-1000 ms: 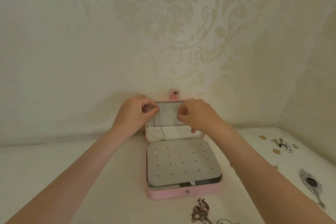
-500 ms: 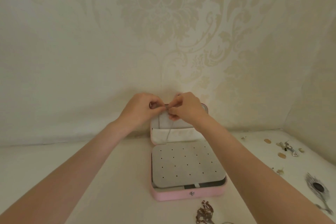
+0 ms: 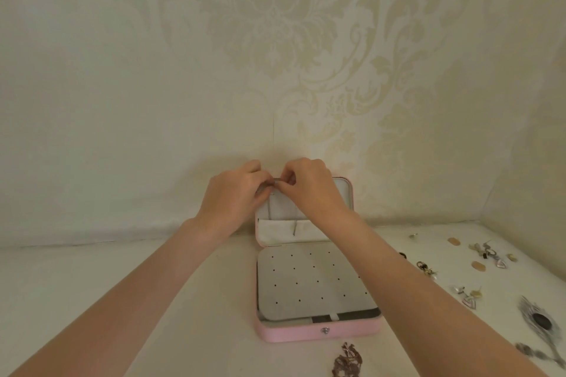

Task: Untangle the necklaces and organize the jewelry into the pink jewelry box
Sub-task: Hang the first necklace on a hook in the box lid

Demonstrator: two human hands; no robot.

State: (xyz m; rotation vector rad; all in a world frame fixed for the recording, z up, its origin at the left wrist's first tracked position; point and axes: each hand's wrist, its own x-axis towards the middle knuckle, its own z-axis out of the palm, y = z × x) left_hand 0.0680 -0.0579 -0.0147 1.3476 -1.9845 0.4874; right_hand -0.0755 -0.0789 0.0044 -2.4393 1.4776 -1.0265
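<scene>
both hands, left hand and right hand, pinch a thin necklace at the pink jewelry box lid's 12 o'clock edge.

You're looking at a pale worktop running back to a wall papered in a cream damask pattern, with a side wall closing the corner on your right

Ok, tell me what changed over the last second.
Both hands moved together at the lid's top edge: left hand and right hand, apart earlier, now pinch the thin chain fingertip to fingertip. The pink jewelry box stays open, the chain still hanging into the lid pocket.
</scene>
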